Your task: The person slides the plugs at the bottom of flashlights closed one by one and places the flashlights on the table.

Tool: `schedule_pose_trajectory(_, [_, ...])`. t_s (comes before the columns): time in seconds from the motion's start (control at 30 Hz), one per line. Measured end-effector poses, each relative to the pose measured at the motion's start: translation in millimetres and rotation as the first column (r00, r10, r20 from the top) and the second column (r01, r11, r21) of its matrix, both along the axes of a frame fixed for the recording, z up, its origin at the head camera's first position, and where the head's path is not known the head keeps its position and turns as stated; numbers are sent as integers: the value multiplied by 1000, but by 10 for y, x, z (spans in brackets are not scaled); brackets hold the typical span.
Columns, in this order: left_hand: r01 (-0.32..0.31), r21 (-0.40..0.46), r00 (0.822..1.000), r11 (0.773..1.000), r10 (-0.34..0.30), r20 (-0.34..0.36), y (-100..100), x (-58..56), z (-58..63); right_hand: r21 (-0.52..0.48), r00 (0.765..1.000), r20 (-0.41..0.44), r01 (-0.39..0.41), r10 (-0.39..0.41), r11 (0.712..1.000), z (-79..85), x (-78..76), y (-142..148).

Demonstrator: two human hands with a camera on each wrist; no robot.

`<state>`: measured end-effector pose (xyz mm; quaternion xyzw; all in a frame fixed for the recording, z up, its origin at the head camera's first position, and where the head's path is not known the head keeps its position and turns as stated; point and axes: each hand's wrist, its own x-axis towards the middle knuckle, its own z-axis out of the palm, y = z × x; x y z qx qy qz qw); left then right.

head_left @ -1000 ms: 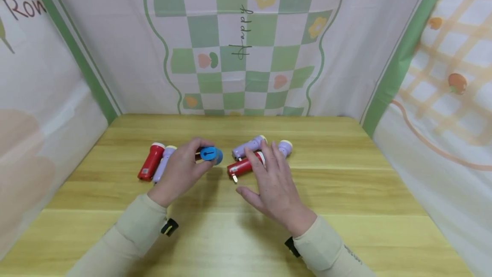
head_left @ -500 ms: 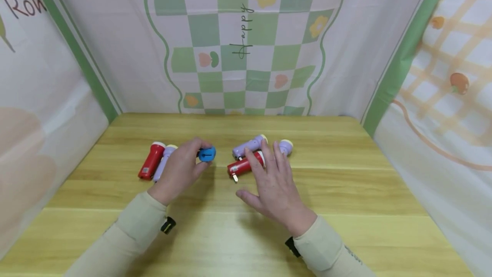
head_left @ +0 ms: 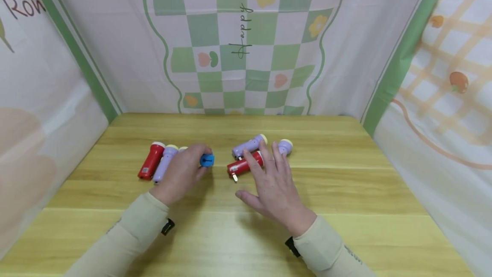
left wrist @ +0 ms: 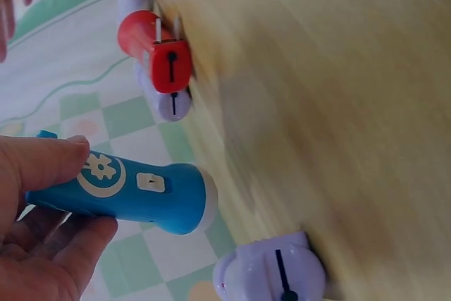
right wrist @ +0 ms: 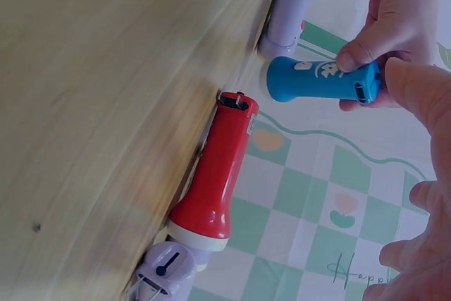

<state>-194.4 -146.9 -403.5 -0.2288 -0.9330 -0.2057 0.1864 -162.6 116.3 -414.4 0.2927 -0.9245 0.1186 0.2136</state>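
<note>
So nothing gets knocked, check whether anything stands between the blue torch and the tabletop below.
Nothing visible stands between the blue torch and the tabletop; a purple torch lies off to the left, not underneath.

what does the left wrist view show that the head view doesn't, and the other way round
Only the left wrist view shows the gear print and switch on the blue torch. Only the head view shows the leftmost red torch and the sleeves. Both show the left hand holding the blue torch, and the other red torch.
</note>
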Motion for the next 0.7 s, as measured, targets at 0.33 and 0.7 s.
schedule_pose_trajectory(0.33, [1, -42, 1000, 999, 0, 32, -13, -10, -98, -3, 1000, -12, -6, 6, 1000, 0, -3, -9])
schedule_pose_trajectory(0.7, [14, -38, 999, 999, -12, 53, -32, 4, -77, -10, 999, -31, -14, 14, 1000, 9, -6, -21])
